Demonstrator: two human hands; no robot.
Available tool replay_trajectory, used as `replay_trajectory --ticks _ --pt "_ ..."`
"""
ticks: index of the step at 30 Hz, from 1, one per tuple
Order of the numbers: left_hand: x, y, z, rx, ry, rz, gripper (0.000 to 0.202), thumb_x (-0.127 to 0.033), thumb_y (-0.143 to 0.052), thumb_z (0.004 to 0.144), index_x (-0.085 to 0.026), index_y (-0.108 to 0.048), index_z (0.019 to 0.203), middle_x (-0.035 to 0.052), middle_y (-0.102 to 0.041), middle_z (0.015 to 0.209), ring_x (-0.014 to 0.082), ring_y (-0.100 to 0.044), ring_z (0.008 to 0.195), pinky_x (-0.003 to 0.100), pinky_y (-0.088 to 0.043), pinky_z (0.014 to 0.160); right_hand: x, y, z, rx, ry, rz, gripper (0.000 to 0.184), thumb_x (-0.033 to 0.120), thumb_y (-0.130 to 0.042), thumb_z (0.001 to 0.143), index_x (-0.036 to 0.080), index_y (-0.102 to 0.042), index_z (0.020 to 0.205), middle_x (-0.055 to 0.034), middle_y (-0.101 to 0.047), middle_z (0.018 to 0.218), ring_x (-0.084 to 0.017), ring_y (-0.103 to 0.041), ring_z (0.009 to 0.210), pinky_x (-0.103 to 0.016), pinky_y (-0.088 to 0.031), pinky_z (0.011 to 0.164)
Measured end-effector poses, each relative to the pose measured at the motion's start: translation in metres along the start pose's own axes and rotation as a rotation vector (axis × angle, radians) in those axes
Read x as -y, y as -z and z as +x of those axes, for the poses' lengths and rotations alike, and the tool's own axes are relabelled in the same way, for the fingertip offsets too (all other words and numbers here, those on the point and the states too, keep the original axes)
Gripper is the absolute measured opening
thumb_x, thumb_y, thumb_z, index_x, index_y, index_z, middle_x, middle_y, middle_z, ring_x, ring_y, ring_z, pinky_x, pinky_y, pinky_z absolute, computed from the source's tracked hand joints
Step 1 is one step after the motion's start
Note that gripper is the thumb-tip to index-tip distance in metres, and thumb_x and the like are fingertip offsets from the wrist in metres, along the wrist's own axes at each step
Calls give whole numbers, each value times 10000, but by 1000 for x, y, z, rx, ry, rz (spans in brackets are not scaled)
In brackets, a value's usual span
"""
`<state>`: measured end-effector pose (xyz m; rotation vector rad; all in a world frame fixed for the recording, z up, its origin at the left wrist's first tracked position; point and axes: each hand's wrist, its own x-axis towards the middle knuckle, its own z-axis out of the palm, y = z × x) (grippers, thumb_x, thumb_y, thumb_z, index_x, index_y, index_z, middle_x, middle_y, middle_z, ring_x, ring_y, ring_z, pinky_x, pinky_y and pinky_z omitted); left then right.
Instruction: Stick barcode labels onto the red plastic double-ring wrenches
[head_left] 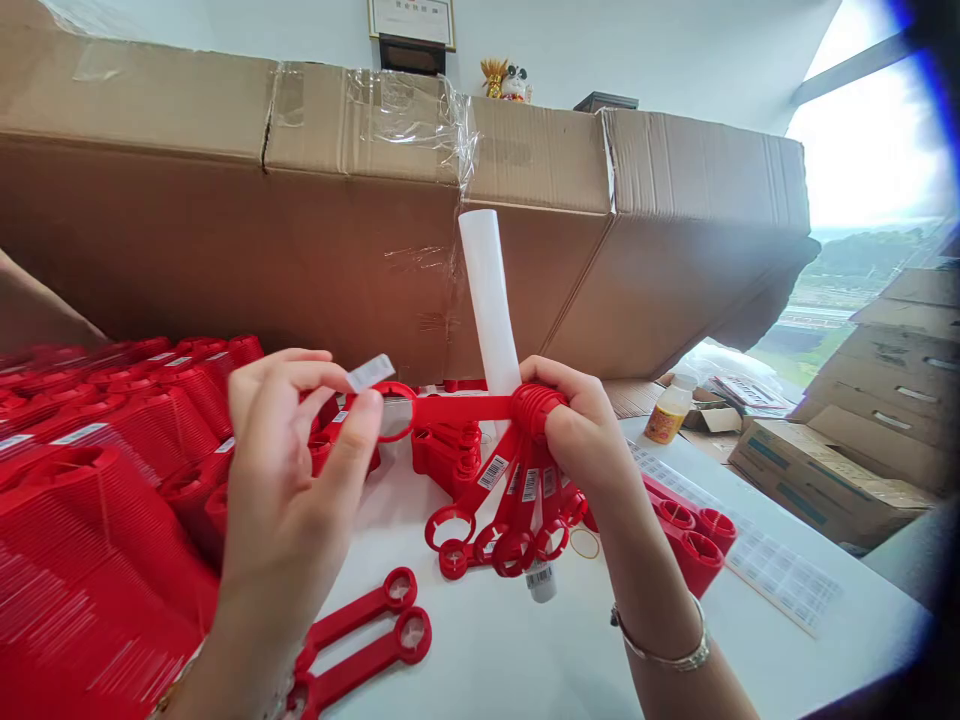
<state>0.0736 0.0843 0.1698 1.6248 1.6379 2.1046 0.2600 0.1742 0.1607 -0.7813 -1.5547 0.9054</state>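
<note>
Okay, your count, big to small: long cardboard cartons (360,230) sealed w/ clear tape run across the back. More cartons (877,400) pile up on the right. White table (510,640) sits under the work. Ribbed red plastic stacks (112,480) bank up on your left, some w/ white labels. White tube (487,290) stands slightly tilted behind your hands.

Your R hand (585,430) is closed round the ribbed end of a red plastic ring-ended handle (465,408), held about level above the table, ring end toward your L hand (292,450). L hand is part open, thumb and forefinger pinching a small white label (370,372) just beside that ring.

Also on table: red handle bunch (510,510) w/ barcode labels, fanning out below R hand; two loose red handles (360,620) near L wrist; barcode label sheet (780,570) on the right, touching red ribbed pieces (694,535); bottle w/ yellow contents (670,410) further back; thin rubber band (583,543) just beside the bunch. Metal bracelet (660,650) on R wrist.
</note>
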Motion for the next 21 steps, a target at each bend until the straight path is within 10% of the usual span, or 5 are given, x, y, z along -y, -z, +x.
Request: replay_trajectory --ticks 4,12,21 --pt "0 5 2 -94 -12 -17 75 -350 -567 981 -301 -596 931 -14 -571 1240 266 -522 1327 539 -434 1188 2 -3 -2 -12 10 -30 103 157 -547 763 209 -593 687 25 -543 607 -121 -464 541 -238 -333 460" --pt "2 -2 -7 201 -166 215 183 -384 -611 963 -292 -682 822 9 -558 1201 258 -549 1241 471 -477 1048 5 -11 -10 25 -8 -56 139 152 -529 806 218 -594 703 35 -576 592 -122 -485 524 -225 -343 431" --pt "4 -6 -5 237 -99 234 179 -413 -676 942 -351 -714 778 -42 -582 1191 245 -548 1217 482 -404 1096 12 -12 -16 48 21 -106 170 126 -507 829 217 -570 699 46 -553 600 -117 -467 559 -220 -351 453"
